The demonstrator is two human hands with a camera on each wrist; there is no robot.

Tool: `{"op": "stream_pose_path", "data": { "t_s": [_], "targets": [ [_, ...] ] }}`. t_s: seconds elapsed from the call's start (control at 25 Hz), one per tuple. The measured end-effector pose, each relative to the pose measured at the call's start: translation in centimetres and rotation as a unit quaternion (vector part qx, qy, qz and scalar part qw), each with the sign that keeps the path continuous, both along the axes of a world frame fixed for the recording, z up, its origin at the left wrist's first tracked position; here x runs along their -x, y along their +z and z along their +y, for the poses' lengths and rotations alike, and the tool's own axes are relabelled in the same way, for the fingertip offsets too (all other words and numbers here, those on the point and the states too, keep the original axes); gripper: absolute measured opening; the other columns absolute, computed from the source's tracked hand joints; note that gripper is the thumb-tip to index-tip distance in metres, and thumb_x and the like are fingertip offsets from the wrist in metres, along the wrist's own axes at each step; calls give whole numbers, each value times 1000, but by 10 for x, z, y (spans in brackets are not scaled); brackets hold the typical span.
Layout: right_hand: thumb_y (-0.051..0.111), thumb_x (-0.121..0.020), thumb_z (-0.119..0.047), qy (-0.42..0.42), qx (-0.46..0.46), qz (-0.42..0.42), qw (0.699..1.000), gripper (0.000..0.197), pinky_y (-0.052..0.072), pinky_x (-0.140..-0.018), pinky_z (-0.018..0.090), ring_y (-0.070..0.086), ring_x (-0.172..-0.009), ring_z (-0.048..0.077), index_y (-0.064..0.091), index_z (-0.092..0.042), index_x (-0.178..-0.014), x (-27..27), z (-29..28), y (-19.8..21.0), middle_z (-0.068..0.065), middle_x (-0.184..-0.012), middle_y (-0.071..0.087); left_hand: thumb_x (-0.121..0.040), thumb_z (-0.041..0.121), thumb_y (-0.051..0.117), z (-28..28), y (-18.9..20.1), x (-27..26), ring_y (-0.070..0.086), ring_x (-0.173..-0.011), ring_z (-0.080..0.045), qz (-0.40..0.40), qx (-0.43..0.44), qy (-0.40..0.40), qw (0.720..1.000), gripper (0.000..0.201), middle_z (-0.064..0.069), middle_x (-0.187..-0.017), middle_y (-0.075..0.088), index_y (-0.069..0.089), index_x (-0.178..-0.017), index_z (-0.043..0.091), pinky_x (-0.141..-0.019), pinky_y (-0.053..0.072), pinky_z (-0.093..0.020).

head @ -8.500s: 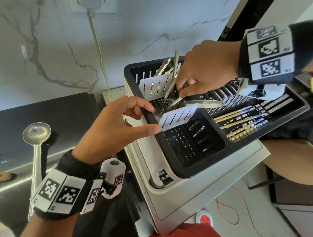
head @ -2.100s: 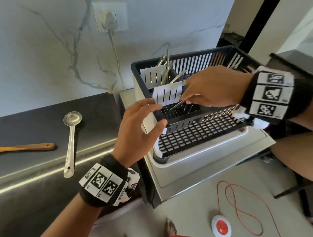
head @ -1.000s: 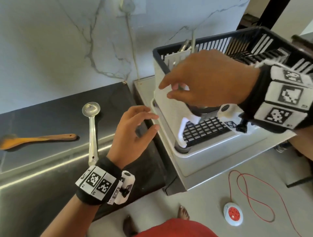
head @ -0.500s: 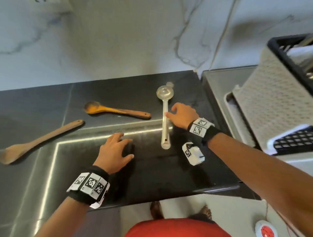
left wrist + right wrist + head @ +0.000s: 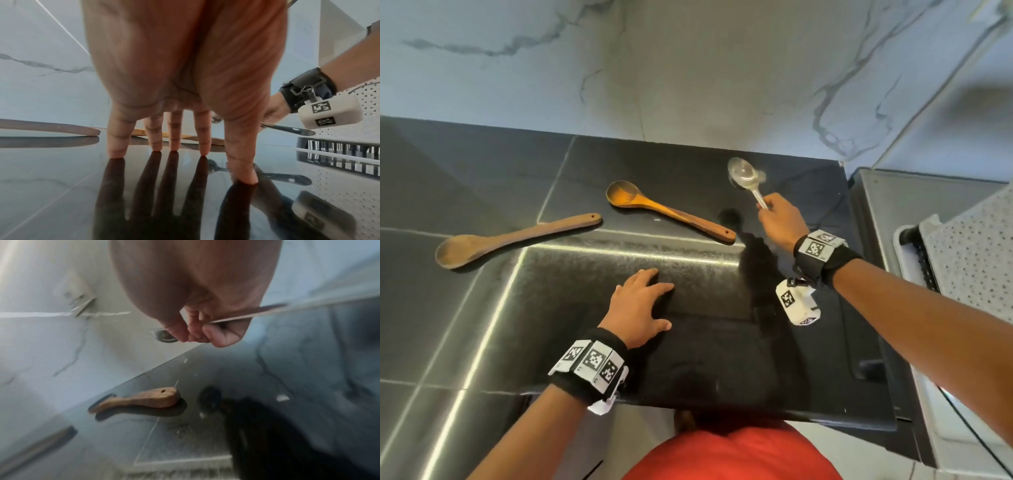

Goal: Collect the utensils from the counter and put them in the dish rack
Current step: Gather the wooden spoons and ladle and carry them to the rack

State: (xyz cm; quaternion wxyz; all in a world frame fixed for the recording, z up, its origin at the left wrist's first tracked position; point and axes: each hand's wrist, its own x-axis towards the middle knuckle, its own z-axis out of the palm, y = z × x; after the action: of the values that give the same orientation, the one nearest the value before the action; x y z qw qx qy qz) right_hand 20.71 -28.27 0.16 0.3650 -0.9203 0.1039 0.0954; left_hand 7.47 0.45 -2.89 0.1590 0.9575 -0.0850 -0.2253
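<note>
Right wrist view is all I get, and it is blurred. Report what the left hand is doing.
Observer: The left hand rests open on the glossy black counter, fingertips touching it, holding nothing.
Operator: Name the wooden utensils on the counter.
Observer: Two, lying apart: a light wooden spoon and a darker wooden spoon.
Operator: Confirm the ladle's handle end is clear of the counter.
Observer: Yes. In the left wrist view, the long steel ladle gripped by the right hand hangs above its own reflection.

Ladle (image 5: 745, 179) handle hidden in hand (image 5: 781, 220)
</note>
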Motion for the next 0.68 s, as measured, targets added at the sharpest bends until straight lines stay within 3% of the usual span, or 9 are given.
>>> {"op": "stream_pose_path", "data": {
  "t_s": [0.12, 0.2, 0.28, 0.36, 0.44, 0.52, 0.6, 0.64, 0.68],
  "targets": [
    [60, -91, -37, 196, 97, -50, 974, 27, 40, -69, 33, 58, -81, 22, 53, -17, -108, -26, 46, 10, 2, -93, 59, -83, 45, 71, 2, 5, 7, 16, -153, -24, -3, -5, 1, 1000, 71, 2, -163, 23, 42, -147, 34, -121, 22, -53],
    [66, -85, -46, 275, 138, -58, 950, 38, 41, -67, 33, 58, -83, 24, 52, -17, -106, -45, 82, 1, 3, -97, 57, -87, 47, 65, 9, 8, 13, 35, -144, -22, -33, 1, 26, 999, 59, 5, -154, 40, 48, -141, 34, -113, 37, -46],
    [72, -81, -51, 309, 156, -45, 937, 52, 45, -70, 34, 61, -88, 28, 50, -15, -112, -58, 106, -12, 8, -105, 57, -87, 46, 61, 28, 13, 10, 57, -120, -17, -68, 45, 124, 989, 48, 7, -129, 61, 55, -133, 33, -99, 48, -39],
    [75, -78, -53, 311, 163, -36, 935, 62, 45, -71, 34, 62, -91, 30, 48, -12, -116, -66, 121, -23, 10, -108, 59, -85, 48, 60, 61, 16, -2, 67, -95, -16, -86, 56, 282, 954, 37, 7, -102, 72, 63, -116, 29, -91, 53, -36],
    [75, -79, -53, 302, 169, -16, 938, 63, 45, -72, 34, 63, -93, 32, 48, -11, -118, -69, 124, -29, 11, -107, 61, -87, 54, 55, 106, 14, -28, 71, -79, -22, -63, 85, 447, 888, 43, -2, -86, 77, 70, -99, 16, -82, 60, -39],
    [71, -85, -49, 301, 177, -14, 937, 56, 47, -74, 36, 63, -95, 33, 49, -9, -118, -69, 122, -35, 13, -108, 63, -93, 54, 50, 145, 14, -58, 73, -73, -31, 12, 221, 591, 776, 60, -15, -82, 75, 68, -102, -3, -65, 64, -41],
    [68, -89, -45, 306, 184, -24, 934, 49, 49, -78, 39, 63, -95, 33, 51, -9, -117, -65, 119, -37, 14, -109, 64, -97, 54, 47, 171, 15, -87, 70, -92, -39, 83, 348, 660, 660, 69, -26, -101, 67, 54, -121, -10, -65, 63, -40],
    [66, -90, -44, 308, 187, -24, 932, 46, 50, -80, 40, 62, -96, 32, 52, -9, -116, -63, 117, -37, 14, -110, 64, -98, 54, 45, 178, 16, -98, 67, -106, -41, 111, 378, 675, 624, 71, -29, -113, 62, 47, -130, -10, -74, 60, -41],
    [65, -90, -45, 305, 185, -22, 934, 45, 50, -80, 41, 62, -96, 32, 53, -10, -116, -59, 116, -36, 14, -110, 64, -99, 53, 45, 184, 15, -108, 62, -119, -40, 128, 394, 680, 605, 72, -29, -126, 59, 42, -137, -9, -83, 56, -40]
  ]
}}
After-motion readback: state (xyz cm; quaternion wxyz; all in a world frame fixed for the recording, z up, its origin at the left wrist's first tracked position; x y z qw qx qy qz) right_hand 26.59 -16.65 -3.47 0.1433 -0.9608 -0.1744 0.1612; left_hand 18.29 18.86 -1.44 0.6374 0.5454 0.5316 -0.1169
